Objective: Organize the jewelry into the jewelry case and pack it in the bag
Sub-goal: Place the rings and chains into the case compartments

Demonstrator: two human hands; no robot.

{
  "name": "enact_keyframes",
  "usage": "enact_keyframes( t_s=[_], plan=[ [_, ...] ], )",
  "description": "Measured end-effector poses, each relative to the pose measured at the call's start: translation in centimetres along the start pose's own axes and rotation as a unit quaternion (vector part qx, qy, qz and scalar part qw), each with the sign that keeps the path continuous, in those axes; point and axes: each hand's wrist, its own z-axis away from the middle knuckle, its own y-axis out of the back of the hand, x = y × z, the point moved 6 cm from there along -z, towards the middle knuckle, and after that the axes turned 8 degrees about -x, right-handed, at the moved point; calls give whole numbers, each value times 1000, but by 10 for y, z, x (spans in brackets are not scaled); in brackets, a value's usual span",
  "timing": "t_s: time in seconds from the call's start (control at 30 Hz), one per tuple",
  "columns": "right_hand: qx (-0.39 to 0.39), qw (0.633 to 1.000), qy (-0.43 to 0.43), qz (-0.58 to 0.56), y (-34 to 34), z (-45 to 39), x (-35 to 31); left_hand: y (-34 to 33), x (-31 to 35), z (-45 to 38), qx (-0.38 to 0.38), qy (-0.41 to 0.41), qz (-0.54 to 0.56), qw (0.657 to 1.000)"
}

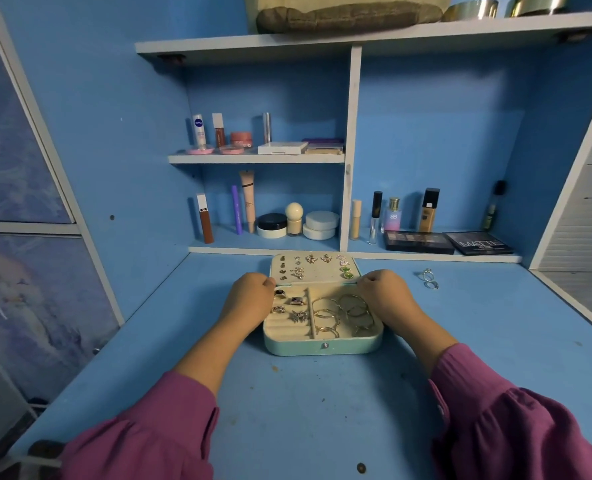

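Observation:
A mint-green jewelry case (322,347) lies open on the blue desk, its cream lid (313,268) tilted back and studded with several earrings. Rings sit in the left slots of the base and several gold hoop earrings (343,311) lie in the right compartment. My left hand (249,299) grips the lid's left edge with curled fingers. At the lid's right edge my right hand (386,292) grips it the same way. A pair of silver rings (429,279) lies loose on the desk to the right of the case. A tan bag (350,12) rests on the top shelf.
Cosmetics fill the shelves behind the case: tubes, jars and bottles (287,220) on the left, eyeshadow palettes (450,242) on the right. Metal tins (471,10) stand on the top shelf. The blue desk (305,410) stretches towards me.

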Motion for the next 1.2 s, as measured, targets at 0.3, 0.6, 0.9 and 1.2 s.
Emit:
enact_keyframes(
  t_s=[0.3,0.6,0.9,1.2],
  plan=[
    [35,999,-39,11,24,0,19,-22,28,-3,-20,-24,-39,999],
    [45,998,-48,13,29,1,26,-31,29,-11,-33,-20,-34,999],
    [177,984,-20,-4,84,7,40,-23,98,1,71,-128,-90,985],
    [116,991,-60,-4,108,-4,82,-140,178,-39,-123,-120,-104,980]
  ],
)
